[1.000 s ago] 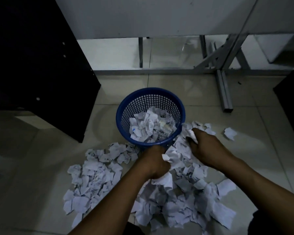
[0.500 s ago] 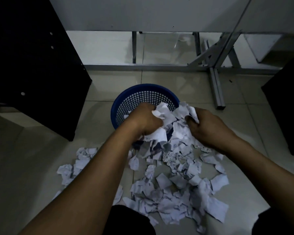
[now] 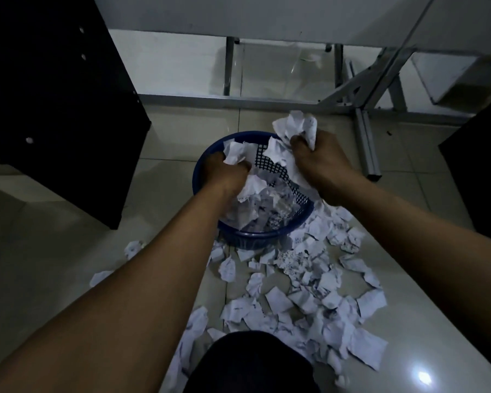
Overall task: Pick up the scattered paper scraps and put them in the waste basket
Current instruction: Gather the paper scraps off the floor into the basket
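A round blue mesh waste basket (image 3: pixel 253 236) stands on the tiled floor, partly filled with white paper scraps (image 3: pixel 264 211). My left hand (image 3: pixel 224 173) is over the basket's opening and grips a bunch of scraps. My right hand (image 3: pixel 321 163) is above the basket's right rim and grips a larger crumpled bunch (image 3: pixel 292 129). Many loose scraps (image 3: pixel 304 302) lie scattered on the floor in front of and to the right of the basket. A few scraps (image 3: pixel 132 248) lie to the left, partly hidden by my left forearm.
A black cabinet (image 3: pixel 54 103) stands close to the left of the basket. Grey metal table legs (image 3: pixel 369 143) stand behind and to the right. Another dark object (image 3: pixel 482 171) is at the right edge. My dark-clothed knee (image 3: pixel 250 364) is at the bottom.
Both hands lifted handfuls of scraps from the floor pile and moved forward over the basket. The pile on the floor is thinner.
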A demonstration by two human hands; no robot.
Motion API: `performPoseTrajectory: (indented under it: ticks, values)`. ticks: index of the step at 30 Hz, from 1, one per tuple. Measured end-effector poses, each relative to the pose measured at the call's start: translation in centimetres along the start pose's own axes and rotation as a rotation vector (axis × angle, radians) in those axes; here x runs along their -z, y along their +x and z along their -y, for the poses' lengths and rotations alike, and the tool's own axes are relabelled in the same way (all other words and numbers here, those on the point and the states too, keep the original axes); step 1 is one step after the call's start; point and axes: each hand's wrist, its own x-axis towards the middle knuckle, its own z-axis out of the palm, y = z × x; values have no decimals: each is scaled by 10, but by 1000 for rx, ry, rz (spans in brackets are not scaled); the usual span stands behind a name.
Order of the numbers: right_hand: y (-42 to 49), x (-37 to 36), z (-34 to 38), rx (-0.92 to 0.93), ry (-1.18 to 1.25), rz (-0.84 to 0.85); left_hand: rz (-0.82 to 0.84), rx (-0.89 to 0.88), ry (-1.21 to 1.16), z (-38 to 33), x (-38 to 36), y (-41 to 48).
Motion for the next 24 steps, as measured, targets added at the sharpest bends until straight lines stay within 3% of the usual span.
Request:
performPoseTrajectory:
  ticks: [6,13,17,20,24]
  values:
    - [14,-15,-10,39,-15,89,15,52,-81,4,-2,5]
    - [14,-31,-24,113,-142,290,80,21,-11,8,4,-1]
    - [14,-37,-24,74,-197,354,-95,-72,152,18,15,-10]
    - [14,-39,-29,170,-392,339,-229,-93,230,24,20,-19]
    - [16,-46,-51,197,-717,618,-378,-137,309,39,16,-30]
